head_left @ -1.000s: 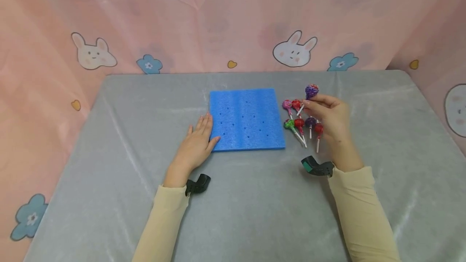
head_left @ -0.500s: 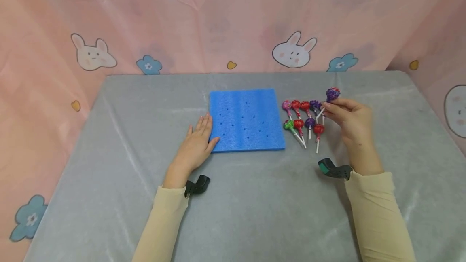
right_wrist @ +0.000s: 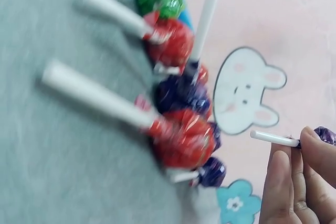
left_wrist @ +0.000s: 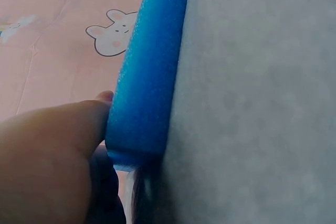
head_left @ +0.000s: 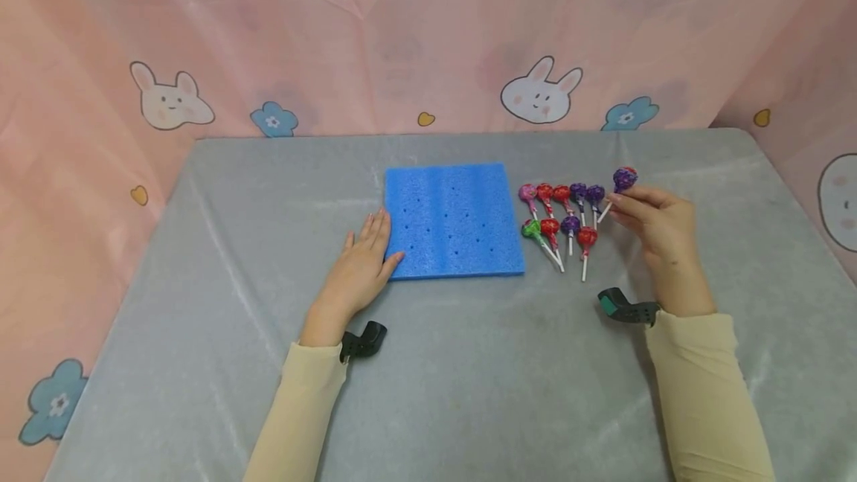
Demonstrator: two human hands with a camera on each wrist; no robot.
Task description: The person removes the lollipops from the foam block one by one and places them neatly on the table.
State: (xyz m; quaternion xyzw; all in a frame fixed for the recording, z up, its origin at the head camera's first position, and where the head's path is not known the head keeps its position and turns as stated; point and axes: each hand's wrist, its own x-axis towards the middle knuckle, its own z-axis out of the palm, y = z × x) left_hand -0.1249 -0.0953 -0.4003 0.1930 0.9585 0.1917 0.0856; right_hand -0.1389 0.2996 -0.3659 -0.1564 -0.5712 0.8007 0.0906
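Observation:
A blue foam board (head_left: 445,244) with several small holes lies on the grey table. My left hand (head_left: 357,270) rests along its left edge, fingers straight and thumb on the near left corner; the left wrist view shows the board's thick side (left_wrist: 144,77). Between thumb and fingers my right hand (head_left: 659,233) pinches a purple lollipop (head_left: 626,178), held up with its white stick (right_wrist: 274,138) slanting down. Just left of that hand, several wrapped lollipops lie in two rows, among them a green one (head_left: 531,228) and a red one (head_left: 586,237).
The grey table (head_left: 469,378) ends at the back against a pink curtain (head_left: 415,43) printed with rabbits and flowers. A dark wrist camera sits on each wrist, the left one (head_left: 364,340) and the right one (head_left: 628,307).
My right hand, holding the purple lollipop, has moved right from above the lollipops to beside them. Two purple lollipops in the back row now show. The left hand stays put.

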